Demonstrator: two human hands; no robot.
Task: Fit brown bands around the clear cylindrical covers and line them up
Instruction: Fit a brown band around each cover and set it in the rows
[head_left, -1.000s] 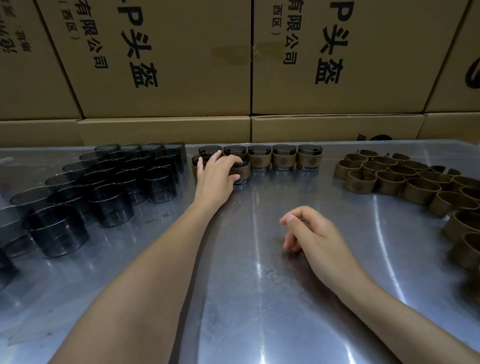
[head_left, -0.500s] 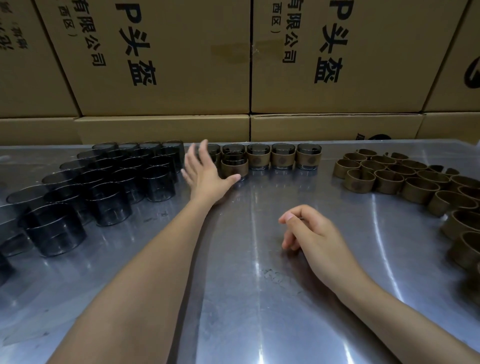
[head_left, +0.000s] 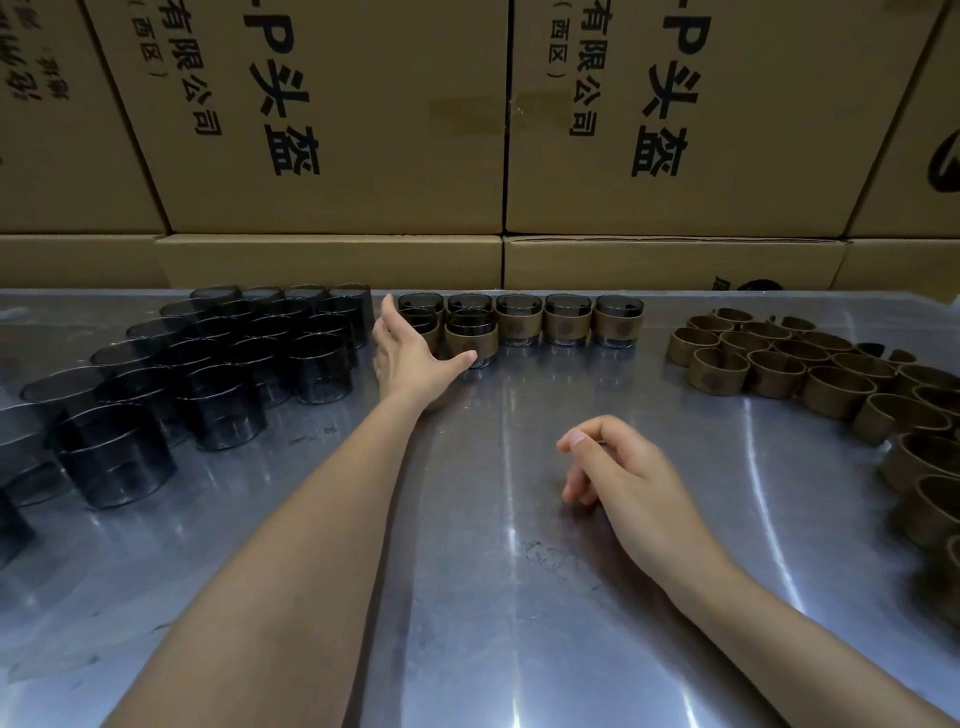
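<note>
A: Where are the finished cups?

B: The banded covers (head_left: 519, 325) stand in a row at the back of the metal table (head_left: 493, 597), close to the cardboard boxes (head_left: 337, 130). A second row is starting in front of them. The newest one, the front banded cover (head_left: 470, 338), stands at the left end of the new row.

A: What is the left hand doing?

B: The left hand (head_left: 410, 358) is flat and spread out, fingers pointing to the back. It holds nothing. Its thumb lies right by the bottom of that front banded cover. It looks like it touches, but that is hard to tell for sure.

A: And the other hand?

B: The right hand (head_left: 613, 462) rests on the table, near the middle. Its fingers curl loosely and hold nothing.

A: So which step is this?

B: It looks like the lining-up step is done for this one. That cup has its band and sits in its row.

A: What comes next?

B: Probably a new pair. The bare dark covers (head_left: 208, 374) wait on the left, just beside the left hand. The loose brown bands (head_left: 810, 369) lie on the right, well apart from the right hand. Each hand needs to reach for one, and then the band must slide on straight.
</note>
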